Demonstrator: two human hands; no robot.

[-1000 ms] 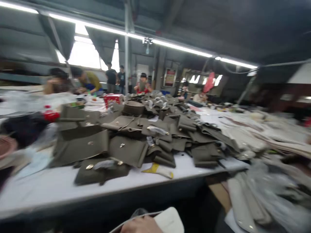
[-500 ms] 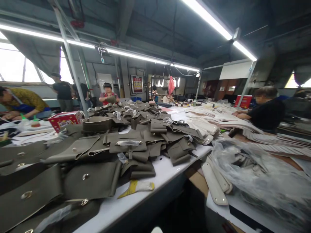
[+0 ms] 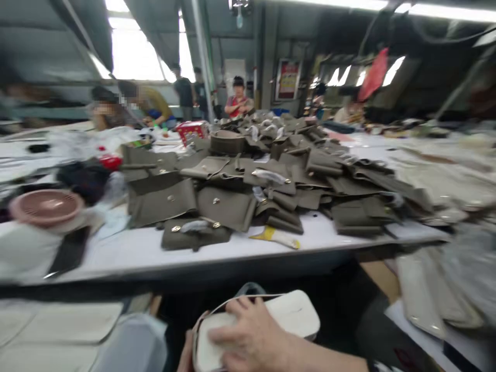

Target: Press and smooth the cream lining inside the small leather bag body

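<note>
At the bottom centre of the frame a white leather piece (image 3: 287,318), flat with rounded corners and a thin stitched edge, is held below the near edge of the worktop (image 3: 127,250). The right hand (image 3: 251,338) lies across its top face, fingers (image 3: 236,310) spread flat and pressing on it. Only a sliver of the left hand (image 3: 188,351) shows at the piece's left end, seemingly under it; how far its fingers are closed cannot be told.

Half a second ago the view was tipped up and swung right, with almost nothing of the piece and no hand in the picture; now both hands and most of the white piece show, and the pile sits at mid-frame.

The worktop is white and long, heaped across the centre with olive-grey leather parts (image 3: 225,206) bearing metal snaps. A yellow-and-white strip (image 3: 276,236) lies just before the heap. A pink round basket (image 3: 45,205) stands at the left, a red box (image 3: 191,130) behind the pile. Pale cream pieces (image 3: 422,289) are stacked at lower right. Other people (image 3: 236,101) work at the far end, under windows and strip lights, in a blurred workshop
</note>
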